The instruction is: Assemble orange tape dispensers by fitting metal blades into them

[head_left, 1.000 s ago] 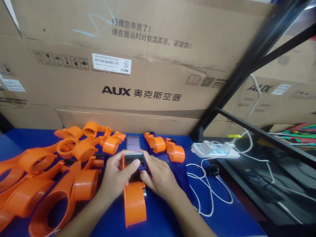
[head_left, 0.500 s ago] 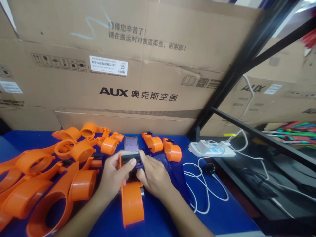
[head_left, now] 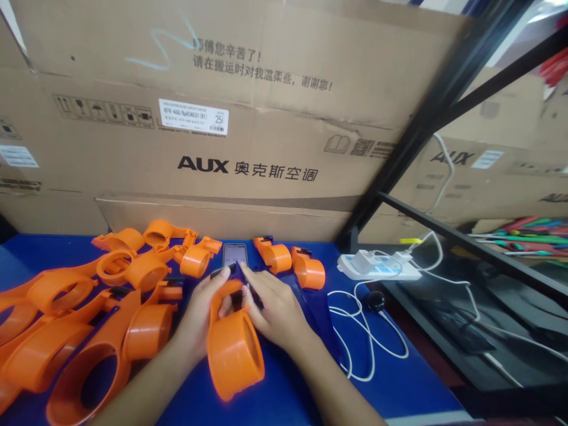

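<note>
Both my hands hold one orange tape dispenser (head_left: 234, 349) over the blue table (head_left: 288, 396). My left hand (head_left: 202, 313) grips its left side, fingers wrapped near the black front piece. My right hand (head_left: 268, 310) pinches the same front end from the right. The dispenser's round drum faces me, tilted up. A phone (head_left: 235, 254) with a lit screen lies just behind my fingers.
Several orange dispenser parts (head_left: 89, 319) are heaped at the left, two more orange parts (head_left: 290, 263) behind my right hand. A white power strip (head_left: 377, 267) and looping white cable (head_left: 368, 337) lie at the right. A big cardboard box (head_left: 248, 118) walls the back; a black rack (head_left: 448, 94) stands right.
The dispenser has been tipped up, so its round drum now faces me instead of lying flat. Both hands stayed on its front end.
</note>
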The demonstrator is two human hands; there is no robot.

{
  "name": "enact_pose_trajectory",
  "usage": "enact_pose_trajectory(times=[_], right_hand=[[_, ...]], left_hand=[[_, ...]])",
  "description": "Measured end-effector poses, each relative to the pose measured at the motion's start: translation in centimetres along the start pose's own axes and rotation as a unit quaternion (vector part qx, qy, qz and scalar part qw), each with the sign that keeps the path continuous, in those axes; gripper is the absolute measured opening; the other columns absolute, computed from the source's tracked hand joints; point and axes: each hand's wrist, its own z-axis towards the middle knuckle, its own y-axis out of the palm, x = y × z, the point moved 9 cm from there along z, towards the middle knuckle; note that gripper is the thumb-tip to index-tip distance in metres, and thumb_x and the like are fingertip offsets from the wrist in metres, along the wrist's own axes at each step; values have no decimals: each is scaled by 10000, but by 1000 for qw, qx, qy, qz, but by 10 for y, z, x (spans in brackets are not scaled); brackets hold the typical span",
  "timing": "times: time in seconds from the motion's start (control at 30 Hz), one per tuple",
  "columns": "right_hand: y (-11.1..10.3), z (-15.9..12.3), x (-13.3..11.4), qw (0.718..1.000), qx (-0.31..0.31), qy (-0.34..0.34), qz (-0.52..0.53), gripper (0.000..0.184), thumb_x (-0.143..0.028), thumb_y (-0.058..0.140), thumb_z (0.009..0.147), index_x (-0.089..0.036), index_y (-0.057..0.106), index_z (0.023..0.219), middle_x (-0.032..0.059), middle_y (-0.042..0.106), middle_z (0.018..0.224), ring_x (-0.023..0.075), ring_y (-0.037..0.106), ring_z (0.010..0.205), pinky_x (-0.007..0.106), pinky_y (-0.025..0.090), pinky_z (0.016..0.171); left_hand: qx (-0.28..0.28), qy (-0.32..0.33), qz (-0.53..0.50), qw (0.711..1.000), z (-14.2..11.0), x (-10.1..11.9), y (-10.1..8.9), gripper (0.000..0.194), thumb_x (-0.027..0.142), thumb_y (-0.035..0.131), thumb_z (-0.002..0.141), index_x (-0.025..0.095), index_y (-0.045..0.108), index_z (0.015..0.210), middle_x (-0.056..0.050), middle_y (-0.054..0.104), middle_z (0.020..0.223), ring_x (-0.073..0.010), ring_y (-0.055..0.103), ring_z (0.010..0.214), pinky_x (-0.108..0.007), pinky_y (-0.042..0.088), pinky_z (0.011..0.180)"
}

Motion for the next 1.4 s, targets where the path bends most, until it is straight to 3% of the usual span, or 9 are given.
enact_pose_trajectory(times=[0.1, 0.2, 0.33, 0.6, 0.97, 1.2, 1.4], right_hand=[[1, -2, -4, 1000, 14, -5, -27, 417, -180, 499, 1017, -114, 565, 1423, 123, 753, 1001, 239, 695, 867, 383, 611, 798], [3, -3, -7, 997, 19, -7, -70, 387, -144, 498, 1003, -77, 599, 1370, 127, 750, 958, 232, 681, 815, 369, 603, 769], [6, -5, -9, 993, 13, -9, -120, 346, -131, 492, 1002, -48, 633, 1308, 131, 753, 914, 222, 658, 744, 355, 585, 698], [11, -10, -9, 986, -24, -16, -166, 316, -137, 467, 1033, -28, 640, 1275, 149, 748, 919, 221, 655, 752, 344, 592, 707], [13, -13, -15, 980, -7, -7, -198, 303, -157, 463, 1045, -19, 647, 1242, 137, 729, 868, 210, 650, 723, 333, 588, 667], [5, -9, -12, 992, 30, -23, -123, 328, -137, 491, 1000, -49, 631, 1283, 128, 729, 881, 212, 667, 737, 343, 595, 703], [0, -5, -3, 1000, 21, -7, -15, 379, -326, 598, 1012, -110, 615, 1323, 106, 734, 898, 214, 687, 782, 345, 600, 709]], left_hand=[[13, -9, -27, 1000, 1, -2, -2, 364, 409, 887, 722, 170, 625, 802, 6, 625, 608, -135, 579, 508, -244, 471, 516], [-11, -10, -44, 999, -1, -3, 4, 341, 369, 885, 735, 159, 636, 838, -14, 661, 680, -151, 628, 582, -250, 503, 553], [-55, -3, -14, 998, -2, -1, 14, 360, 409, 841, 786, 152, 596, 728, -9, 608, 587, -116, 552, 496, -218, 441, 487], [-50, 13, 38, 998, 1, 0, 11, 375, 441, 822, 806, 146, 609, 719, -13, 612, 587, -97, 511, 484, -200, 399, 478], [-64, 16, 59, 996, -2, 2, 14, 406, 466, 781, 847, 152, 580, 683, -13, 593, 547, -80, 458, 440, -201, 341, 447], [-35, 71, 87, 993, -5, 13, 7, 370, 440, 825, 809, 180, 577, 720, 54, 462, 417, -71, 378, 377, -202, 309, 437], [-9, 148, 100, 984, -11, 28, 7, 336, 486, 780, 838, 201, 606, 806, 70, 471, 434, -68, 374, 353, -200, 284, 421]])
